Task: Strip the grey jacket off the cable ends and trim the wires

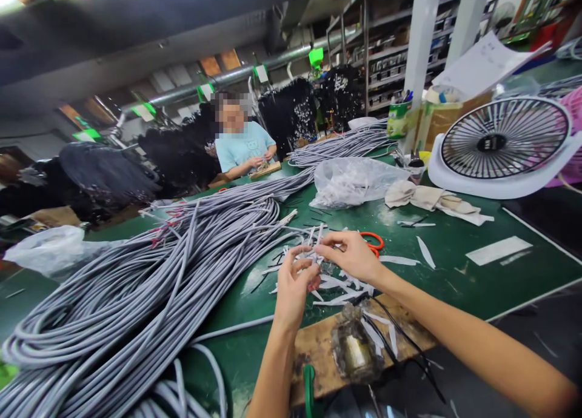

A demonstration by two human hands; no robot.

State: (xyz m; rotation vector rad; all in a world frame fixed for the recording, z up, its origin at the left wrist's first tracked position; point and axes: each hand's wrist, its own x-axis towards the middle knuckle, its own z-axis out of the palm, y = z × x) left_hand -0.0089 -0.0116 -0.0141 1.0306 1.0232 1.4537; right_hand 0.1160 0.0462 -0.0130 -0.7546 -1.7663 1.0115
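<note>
Nearest you, a wooden board [313,351] carries a plastic-wrapped lump [354,345]. Beyond it, over the green workbench [454,266], your left hand [293,288] and right hand [350,254] pinch, fingers almost closed, at white strips [313,254], beside coiled grey cables [136,285] and orange-handled scissors [375,242].
</note>
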